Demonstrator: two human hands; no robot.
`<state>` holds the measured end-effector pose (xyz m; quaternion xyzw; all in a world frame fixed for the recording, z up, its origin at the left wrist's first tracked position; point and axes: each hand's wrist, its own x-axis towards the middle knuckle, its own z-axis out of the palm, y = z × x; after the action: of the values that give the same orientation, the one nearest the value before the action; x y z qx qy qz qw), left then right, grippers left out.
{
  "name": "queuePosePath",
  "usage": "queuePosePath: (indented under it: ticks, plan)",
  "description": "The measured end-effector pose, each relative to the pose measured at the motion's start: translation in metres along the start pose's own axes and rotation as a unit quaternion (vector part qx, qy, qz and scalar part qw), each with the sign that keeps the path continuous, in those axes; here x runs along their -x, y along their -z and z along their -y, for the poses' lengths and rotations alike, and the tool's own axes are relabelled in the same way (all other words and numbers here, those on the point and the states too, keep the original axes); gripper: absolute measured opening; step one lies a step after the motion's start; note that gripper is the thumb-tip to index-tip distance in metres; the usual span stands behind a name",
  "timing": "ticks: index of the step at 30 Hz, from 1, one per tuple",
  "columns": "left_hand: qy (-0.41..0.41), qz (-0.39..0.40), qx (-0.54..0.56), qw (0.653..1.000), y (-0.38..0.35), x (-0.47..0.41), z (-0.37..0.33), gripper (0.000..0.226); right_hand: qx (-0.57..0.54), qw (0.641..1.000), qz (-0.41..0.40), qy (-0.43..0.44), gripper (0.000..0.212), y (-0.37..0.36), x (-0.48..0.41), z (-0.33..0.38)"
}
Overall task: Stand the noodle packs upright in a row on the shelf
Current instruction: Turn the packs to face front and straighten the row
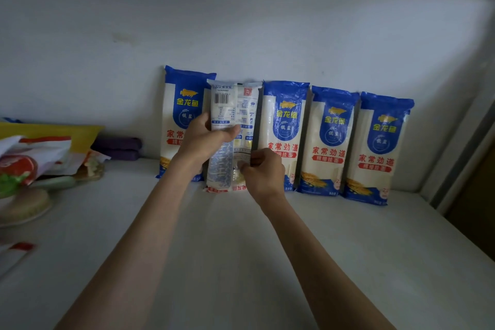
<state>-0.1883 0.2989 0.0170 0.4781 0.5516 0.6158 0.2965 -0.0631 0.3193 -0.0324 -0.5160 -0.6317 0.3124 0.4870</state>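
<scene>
Left hand (207, 139) grips the left edge of the held noodle pack (232, 104) at mid-height, with the thumb curled across its face. Right hand (261, 173) pinches the same pack lower down on the right edge, fingers curled. Both bare forearms reach in from below.

Held noodle pack is upright with its back side out: pale film, barcode near the top, blocks of small blue print, red strip at the bottom seal. Its bottom edge is at the white shelf (241, 262); cannot tell if it rests there. It sits in the gap between the leftmost pack (182, 104) and the second pack (286, 128), overlapping the leftmost pack's right side.

Row along the white wall (241, 21), all upright with fronts out and leaning back on it: leftmost pack, second pack, third pack (330, 142), fourth pack (380, 150) at the right end. Each has a blue top with a gold fish logo, cream middle, red characters and a blue bottom with a wheat picture. Second, third and fourth packs stand edge to edge.

Far left on the shelf, apart from the row: two stacked purple bundles (117, 149), a yellow package (53, 130), red-and-white wrappers (29, 161) and a pale round dish (24, 207), blurred.
</scene>
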Motion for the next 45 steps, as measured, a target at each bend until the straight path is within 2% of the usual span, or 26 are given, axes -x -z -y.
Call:
queuePosePath:
  ticks: [3, 6, 9, 13, 15, 17, 19, 21, 23, 24, 26, 28, 29, 31, 32, 35, 36, 38, 40, 41, 43, 45]
  plan:
    - [-0.013, -0.005, 0.035, 0.999, -0.001, 0.0, -0.003, 0.036, -0.011, 1.0, 0.0, -0.007, 0.019, 0.004, 0.001, 0.001]
    - [-0.029, -0.027, 0.012, 0.999, -0.001, 0.0, -0.007, 0.037, -0.038, 0.999, 0.008, -0.002, 0.017, 0.009, 0.005, 0.003]
    - [-0.027, -0.051, 0.018, 0.998, 0.004, 0.003, -0.014, 0.034, -0.065, 0.997, 0.051, 0.011, 0.026, 0.015, 0.012, 0.006]
    - [-0.018, -0.061, 0.098, 0.993, 0.009, 0.008, -0.034, 0.033, -0.132, 0.986, 0.095, 0.022, 0.038, 0.023, 0.016, 0.02]
    - [-0.024, -0.032, 0.089, 0.995, 0.012, 0.011, -0.047, 0.034, -0.178, 0.979, 0.096, 0.009, 0.032, 0.031, 0.015, 0.028]
    - [-0.038, 0.029, 0.062, 0.997, 0.015, 0.014, -0.058, 0.037, -0.215, 0.97, 0.107, -0.025, 0.029, 0.036, 0.013, 0.032]
    - [-0.015, 0.074, 0.101, 0.992, 0.017, 0.013, -0.063, 0.049, -0.257, 0.954, 0.134, -0.07, 0.026, 0.041, 0.011, 0.032]
    - [0.017, 0.096, 0.169, 0.981, 0.017, 0.01, -0.06, 0.046, -0.329, 0.919, 0.181, -0.124, 0.021, 0.045, 0.01, 0.027]
    - [0.039, 0.133, 0.188, 0.972, 0.013, 0.008, -0.051, 0.024, -0.414, 0.862, 0.239, -0.172, 0.017, 0.054, 0.01, 0.023]
    - [0.056, 0.151, 0.202, 0.966, 0.011, 0.01, -0.047, 0.017, -0.446, 0.832, 0.266, -0.195, 0.021, 0.057, 0.009, 0.019]
    - [0.1, 0.189, 0.267, 0.94, 0.007, 0.012, -0.04, 0.022, -0.476, 0.783, 0.329, -0.23, 0.041, 0.056, 0.01, 0.01]
    - [0.123, 0.223, 0.333, 0.908, 0.005, 0.014, -0.038, 0.028, -0.497, 0.725, 0.431, -0.204, 0.045, 0.048, 0.014, 0.0]
    - [0.12, 0.23, 0.349, 0.9, 0.003, 0.014, -0.037, 0.026, -0.505, 0.71, 0.454, -0.185, 0.047, 0.044, 0.015, -0.008]
    - [0.106, 0.212, 0.346, 0.908, -0.001, 0.013, -0.036, 0.018, -0.497, 0.685, 0.498, -0.19, 0.05, 0.039, 0.005, -0.026]
    - [0.098, 0.197, 0.337, 0.916, -0.003, 0.012, -0.036, 0.016, -0.461, 0.707, 0.498, -0.196, 0.049, 0.046, 0.015, -0.015]
    - [0.087, 0.159, 0.297, 0.937, -0.009, 0.011, -0.041, 0.026, -0.48, 0.706, 0.485, -0.188, 0.041, 0.058, 0.019, 0.006]
    - [0.085, 0.145, 0.28, 0.945, -0.009, 0.011, -0.043, 0.031, -0.453, 0.739, 0.441, -0.234, 0.043, 0.065, 0.016, 0.011]
    - [0.078, 0.11, 0.26, 0.956, -0.009, 0.009, -0.048, 0.042, -0.42, 0.798, 0.341, -0.267, 0.054, 0.072, 0.007, -0.001]
    - [0.069, 0.07, 0.259, 0.961, -0.007, 0.006, -0.05, 0.049, -0.409, 0.826, 0.288, -0.262, 0.035, 0.081, 0.0, -0.004]
    - [0.064, 0.045, 0.264, 0.961, -0.006, 0.004, -0.05, 0.047, -0.392, 0.839, 0.272, -0.261, 0.041, 0.083, -0.004, -0.007]
    - [0.069, -0.012, 0.279, 0.958, -0.005, 0.003, -0.047, 0.038, -0.377, 0.845, 0.285, -0.249, 0.057, 0.094, -0.006, -0.006]
    - [0.084, -0.046, 0.302, 0.949, -0.006, 0.003, -0.042, 0.043, -0.408, 0.835, 0.297, -0.221, 0.054, 0.102, -0.007, -0.006]
